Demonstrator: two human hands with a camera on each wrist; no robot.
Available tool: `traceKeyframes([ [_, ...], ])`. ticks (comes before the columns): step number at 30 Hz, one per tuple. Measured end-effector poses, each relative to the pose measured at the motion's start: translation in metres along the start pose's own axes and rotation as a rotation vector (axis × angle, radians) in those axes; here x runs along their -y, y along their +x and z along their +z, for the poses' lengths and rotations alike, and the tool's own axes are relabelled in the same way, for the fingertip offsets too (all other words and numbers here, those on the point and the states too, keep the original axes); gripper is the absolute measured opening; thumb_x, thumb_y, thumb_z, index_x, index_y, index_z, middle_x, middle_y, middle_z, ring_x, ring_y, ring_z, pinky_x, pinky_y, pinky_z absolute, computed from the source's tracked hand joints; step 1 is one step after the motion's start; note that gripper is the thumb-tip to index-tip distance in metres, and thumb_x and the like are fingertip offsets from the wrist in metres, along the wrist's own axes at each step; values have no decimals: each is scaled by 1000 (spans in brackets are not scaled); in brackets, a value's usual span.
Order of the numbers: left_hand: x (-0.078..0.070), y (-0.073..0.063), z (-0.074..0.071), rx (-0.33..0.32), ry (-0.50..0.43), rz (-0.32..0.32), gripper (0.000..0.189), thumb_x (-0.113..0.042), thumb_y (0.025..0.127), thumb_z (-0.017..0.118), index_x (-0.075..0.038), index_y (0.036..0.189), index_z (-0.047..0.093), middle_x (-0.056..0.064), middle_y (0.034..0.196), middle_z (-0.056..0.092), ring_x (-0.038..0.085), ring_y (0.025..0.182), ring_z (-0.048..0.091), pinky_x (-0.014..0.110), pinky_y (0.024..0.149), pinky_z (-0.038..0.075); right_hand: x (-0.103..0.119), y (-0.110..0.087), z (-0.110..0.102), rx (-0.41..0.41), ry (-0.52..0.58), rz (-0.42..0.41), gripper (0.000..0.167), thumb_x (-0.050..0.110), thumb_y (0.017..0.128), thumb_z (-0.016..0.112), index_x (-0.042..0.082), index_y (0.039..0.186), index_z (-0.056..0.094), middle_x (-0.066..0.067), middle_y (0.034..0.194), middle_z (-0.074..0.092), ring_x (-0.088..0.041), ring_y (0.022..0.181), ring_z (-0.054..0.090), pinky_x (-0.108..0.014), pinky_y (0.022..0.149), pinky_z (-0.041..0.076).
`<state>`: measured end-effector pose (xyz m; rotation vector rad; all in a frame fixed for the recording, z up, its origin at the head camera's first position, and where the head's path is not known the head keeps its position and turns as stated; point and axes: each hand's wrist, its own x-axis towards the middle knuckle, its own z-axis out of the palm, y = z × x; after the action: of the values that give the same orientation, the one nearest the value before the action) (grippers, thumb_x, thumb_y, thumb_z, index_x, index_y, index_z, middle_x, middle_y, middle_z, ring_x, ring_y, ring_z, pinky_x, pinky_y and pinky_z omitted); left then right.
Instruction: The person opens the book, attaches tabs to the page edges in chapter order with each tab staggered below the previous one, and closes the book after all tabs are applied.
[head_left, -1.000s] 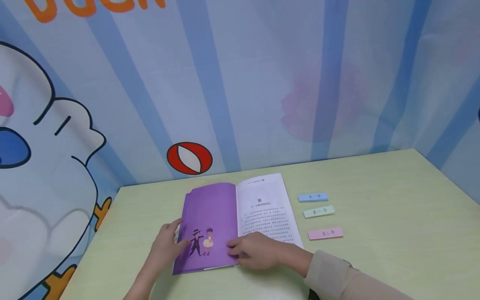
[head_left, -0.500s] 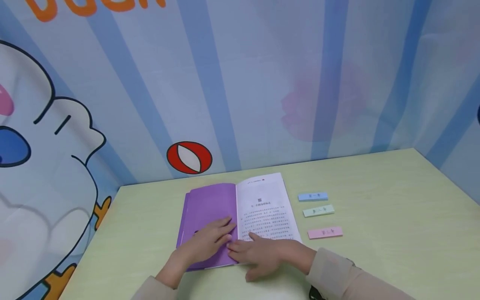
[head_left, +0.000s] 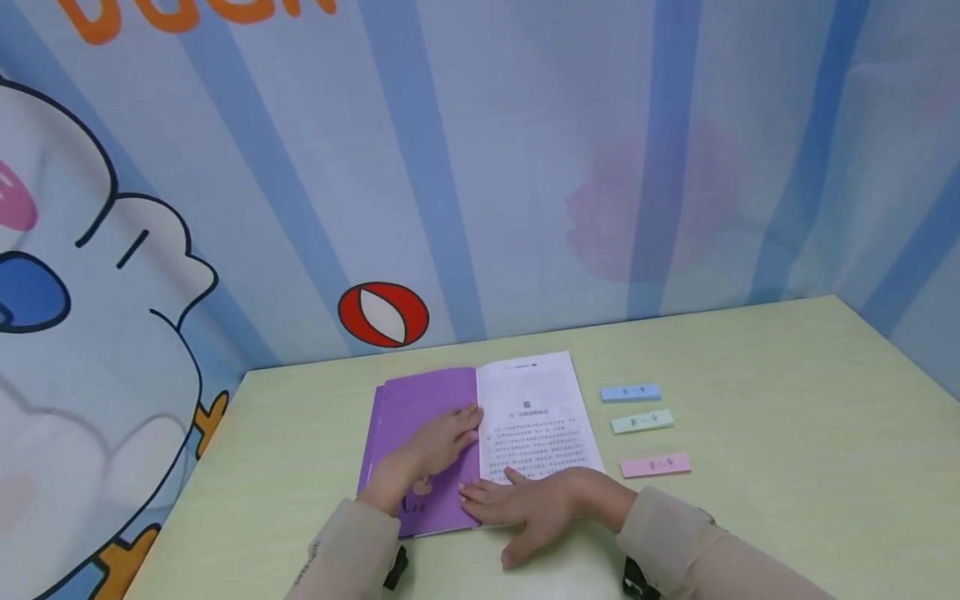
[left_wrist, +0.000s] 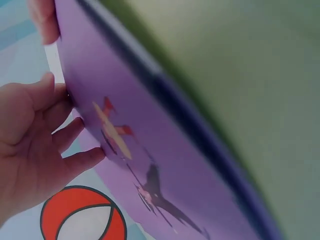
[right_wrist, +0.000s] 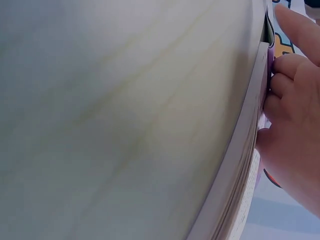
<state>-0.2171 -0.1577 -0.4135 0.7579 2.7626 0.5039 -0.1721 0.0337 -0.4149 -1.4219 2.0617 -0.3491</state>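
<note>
An open book lies on the table, with a purple page (head_left: 427, 396) on its left and a white printed page (head_left: 534, 417) on its right. My left hand (head_left: 438, 446) rests on the purple page, fingertips right at the centre fold. Lower down, my right hand (head_left: 534, 510) lies across the bottom of the book, its fingertips on the purple page by the fold and its thumb pointing toward the table. Small cartoon figures on the purple page are partly covered by the left hand in the head view. The left wrist view shows that hand's fingers (left_wrist: 82, 160) against the purple surface.
Right of the book, three paper strips with handwriting lie in a column: blue (head_left: 631, 393), pale green (head_left: 642, 422) and pink (head_left: 656, 466). A printed cartoon backdrop (head_left: 525, 167) stands along the table's (head_left: 772, 400) back edge.
My left hand has let go of the book's left edge, moved right onto the purple page, then slid up along the fold. My right hand's fingers have spread out beside the fold.
</note>
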Motion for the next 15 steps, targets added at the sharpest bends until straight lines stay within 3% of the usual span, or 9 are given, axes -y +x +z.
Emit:
traceKeyframes([
  [6, 3, 16, -4, 1, -50, -10, 44, -16, 100, 40, -1, 141, 36, 15, 148, 30, 31, 137, 23, 43, 110, 21, -2, -2, 1, -16, 6, 16, 78, 40, 92, 50, 6, 149, 10, -8, 155, -3, -17, 141, -7, -50, 111, -5],
  [10, 7, 25, -3, -51, -82, -18, 44, -13, 100, 40, 2, 140, 35, 18, 147, 30, 33, 136, 25, 45, 110, 22, -2, -3, 0, -9, 23, 13, 78, 38, 92, 51, 6, 149, 10, -8, 155, -3, -17, 141, -7, -50, 111, -5],
  [15, 12, 36, -3, -141, -40, -66, 43, -10, 99, 42, 5, 138, 38, 20, 144, 35, 36, 133, 31, 46, 108, 26, -1, 0, -3, 6, 3, -8, 77, 39, 93, 49, 5, 149, 8, -8, 155, -3, -17, 141, -7, -49, 111, -4],
])
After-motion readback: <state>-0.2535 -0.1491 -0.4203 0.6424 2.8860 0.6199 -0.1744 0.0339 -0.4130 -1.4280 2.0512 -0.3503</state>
